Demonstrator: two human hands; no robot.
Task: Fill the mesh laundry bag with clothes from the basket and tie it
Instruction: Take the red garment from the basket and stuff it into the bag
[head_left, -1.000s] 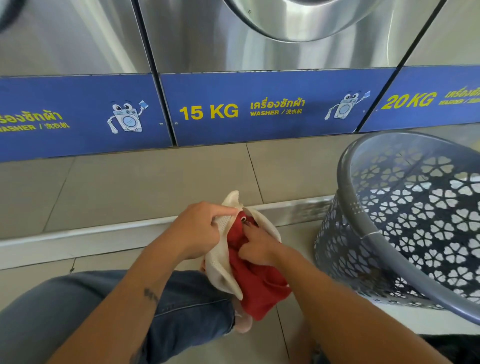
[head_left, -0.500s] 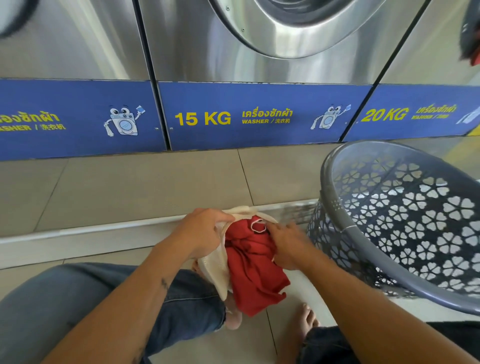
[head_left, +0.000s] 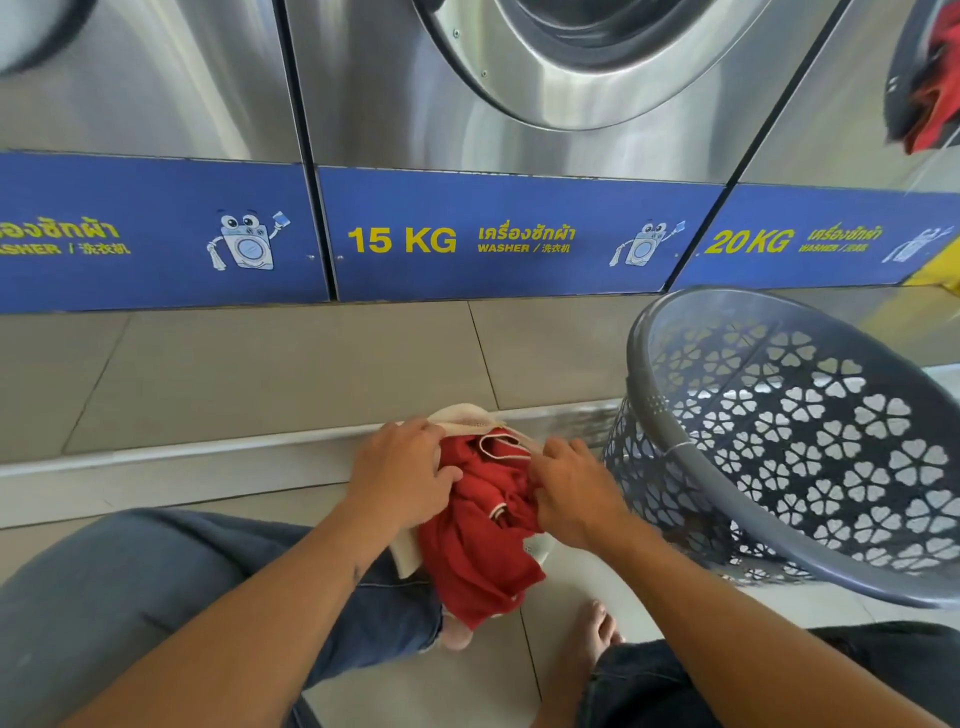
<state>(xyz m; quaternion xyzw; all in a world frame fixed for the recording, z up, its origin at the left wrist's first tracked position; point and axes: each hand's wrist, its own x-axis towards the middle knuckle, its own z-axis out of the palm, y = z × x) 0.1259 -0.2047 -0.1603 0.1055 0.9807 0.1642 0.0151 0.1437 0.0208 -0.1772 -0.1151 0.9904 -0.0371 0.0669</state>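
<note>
A cream mesh laundry bag (head_left: 465, 418) lies between my knees, its mouth pulled wide. A red garment (head_left: 480, 545) with white trim sits partly inside it and hangs out toward my feet. My left hand (head_left: 402, 475) grips the bag's left edge together with the red cloth. My right hand (head_left: 576, 491) grips the bag's right side and presses against the garment. To the right stands the grey plastic basket (head_left: 675, 447) with flower-shaped holes, tilted toward me; no clothes show inside it.
Steel washers with blue panels marked 15 KG (head_left: 402, 240) and 20 KG (head_left: 750, 241) line the back above a tiled step (head_left: 260, 364). My jeans-clad legs and bare foot (head_left: 595, 636) lie on the tiled floor. A red reflection (head_left: 935, 98) shows at top right.
The bag has gone from upright to spread wide and low. My right hand moved from the middle of the garment to the bag's right side. The view tilted upward.
</note>
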